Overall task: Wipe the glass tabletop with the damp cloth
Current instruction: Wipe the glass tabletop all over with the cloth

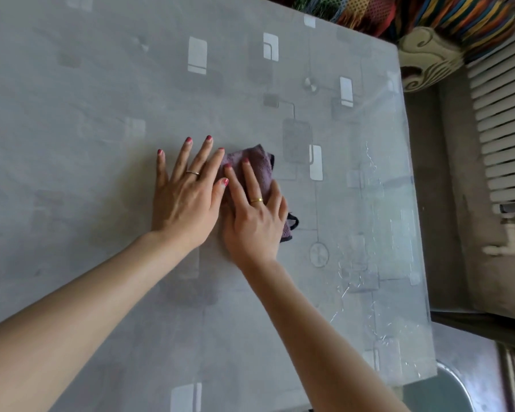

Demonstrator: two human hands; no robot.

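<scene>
A small mauve cloth is pressed flat against the glass table under the right hand, whose fingers are laid out almost straight on top of it. The left hand is spread flat on the bare glass just beside it, holding nothing. The cloth is judged soft, light and limp, best driven by palm pressure; the glass is likely slick when damp.

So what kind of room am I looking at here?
Probably a room in a home: a glass tabletop over patterned fabric, a white radiator by the wall, and a colourful woven textile beyond the table.
</scene>
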